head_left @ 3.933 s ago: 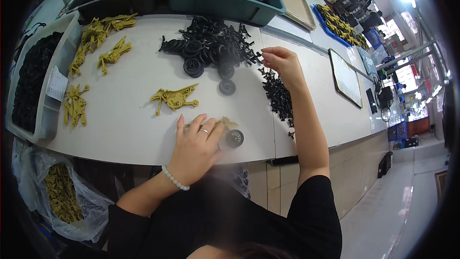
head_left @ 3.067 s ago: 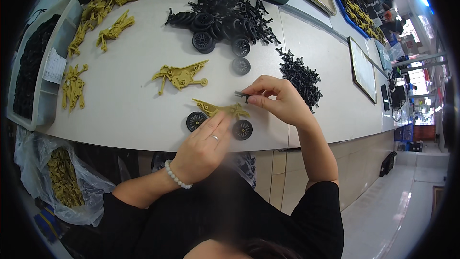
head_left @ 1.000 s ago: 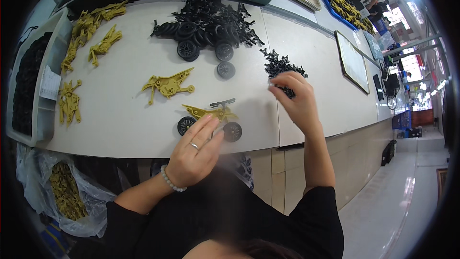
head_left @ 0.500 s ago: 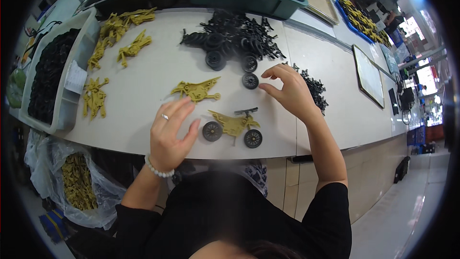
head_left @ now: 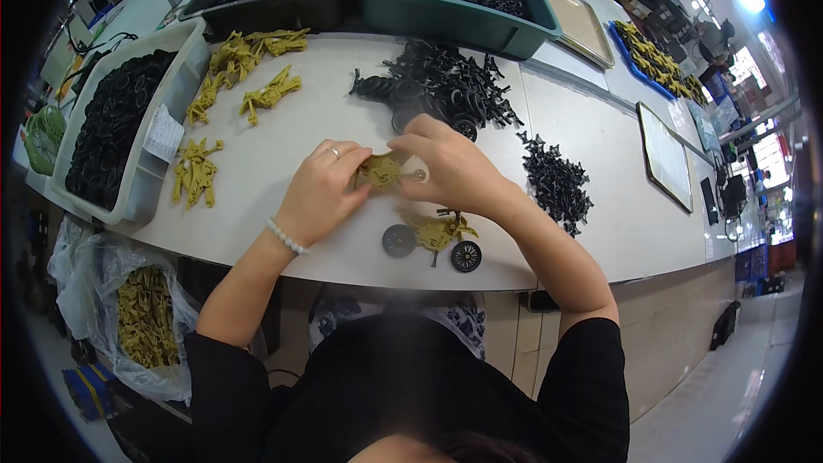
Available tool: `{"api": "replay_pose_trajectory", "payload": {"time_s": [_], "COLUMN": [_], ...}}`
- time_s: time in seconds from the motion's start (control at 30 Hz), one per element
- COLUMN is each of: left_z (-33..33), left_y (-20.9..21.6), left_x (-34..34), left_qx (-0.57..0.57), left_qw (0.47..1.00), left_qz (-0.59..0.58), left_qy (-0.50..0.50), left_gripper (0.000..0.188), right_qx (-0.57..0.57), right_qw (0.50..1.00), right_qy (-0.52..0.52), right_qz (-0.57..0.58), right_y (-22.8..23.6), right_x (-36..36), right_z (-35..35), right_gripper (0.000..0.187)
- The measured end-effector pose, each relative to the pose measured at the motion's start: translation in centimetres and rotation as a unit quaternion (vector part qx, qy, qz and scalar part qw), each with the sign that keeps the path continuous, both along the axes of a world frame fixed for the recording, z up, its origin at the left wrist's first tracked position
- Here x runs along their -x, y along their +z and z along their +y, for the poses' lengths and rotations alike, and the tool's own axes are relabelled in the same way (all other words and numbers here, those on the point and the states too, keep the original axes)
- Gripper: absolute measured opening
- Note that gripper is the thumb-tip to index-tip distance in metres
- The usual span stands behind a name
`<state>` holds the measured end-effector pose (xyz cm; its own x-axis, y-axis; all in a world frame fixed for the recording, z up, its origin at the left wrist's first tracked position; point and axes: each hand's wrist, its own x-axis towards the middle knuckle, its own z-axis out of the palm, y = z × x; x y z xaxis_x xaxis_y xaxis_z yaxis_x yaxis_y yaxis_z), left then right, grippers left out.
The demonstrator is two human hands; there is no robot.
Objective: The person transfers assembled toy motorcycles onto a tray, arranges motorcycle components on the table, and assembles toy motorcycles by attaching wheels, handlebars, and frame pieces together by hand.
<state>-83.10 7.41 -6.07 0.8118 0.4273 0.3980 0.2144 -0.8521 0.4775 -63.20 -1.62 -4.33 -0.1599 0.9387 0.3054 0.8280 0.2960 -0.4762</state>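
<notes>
My left hand (head_left: pixel 321 187) pinches the left end of a yellow toy motorcycle body (head_left: pixel 380 171), raised over the table. My right hand (head_left: pixel 452 168) closes round the body's other end, by its small ring; its fingertips are partly hidden, and I cannot tell if it also holds a wheel. Just nearer to me stands an assembled toy motorcycle (head_left: pixel 435 232), yellow with black handlebars and two dark spoked wheels. Beyond my right hand lies a black wheel (head_left: pixel 464 126), partly covered, in front of a heap of black parts (head_left: pixel 467 77).
Yellow bodies (head_left: pixel 197 173) lie at the left, beside a white bin (head_left: pixel 129 197) of black tyres. Small black parts (head_left: pixel 555 182) are piled at the right. A teal bin (head_left: pixel 480 32) and a dark bin (head_left: pixel 283 17) line the back. A bag of yellow pieces (head_left: pixel 146 317) hangs below the left edge.
Both hands have come together over the yellow body, which was lying on the table and is now gripped. The wheel by my right hand is no longer visible. The whole view has shifted slightly.
</notes>
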Motion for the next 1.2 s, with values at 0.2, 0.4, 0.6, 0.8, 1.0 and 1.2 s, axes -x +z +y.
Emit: {"api": "replay_pose_trajectory", "payload": {"time_s": [0.2, 0.4, 0.6, 0.8, 1.0, 1.2], "left_z": [-3.2, -4.6, -8.4, -8.6, -7.4, -6.4], "left_y": [2.8, 2.6, 1.7, 0.2, 0.1, -0.4], "left_x": [-1.0, -1.6, -2.9, -2.1, 1.2, -0.1], "left_qx": [-0.138, 0.585, 0.725, 0.78, 0.378, 0.057], "left_qw": [0.981, 0.728, 0.602, 0.575, 0.914, 0.995], "left_qz": [-0.132, -0.347, -0.321, -0.24, -0.14, -0.042], "left_qy": [0.019, -0.089, -0.093, -0.07, 0.049, -0.066], "left_gripper": [0.038, 0.015, 0.022, 0.026, 0.049, 0.053], "right_qx": [-0.082, -0.159, -0.163, -0.101, -0.03, -0.018], "right_qw": [0.996, 0.984, 0.981, 0.988, 0.994, 0.995], "right_qy": [0.031, -0.015, -0.099, -0.112, -0.108, -0.093], "right_qz": [0.005, 0.082, 0.027, 0.015, 0.018, -0.023], "right_y": [5.9, 5.9, 3.8, 1.8, 0.6, -0.1], "right_x": [1.5, 1.9, 2.5, 2.0, 0.2, 0.9], "right_z": [-2.5, -4.6, -7.8, -9.4, -10.5, -10.0], "right_gripper": [0.058, 0.088, 0.05, 0.038, 0.033, 0.03]}}
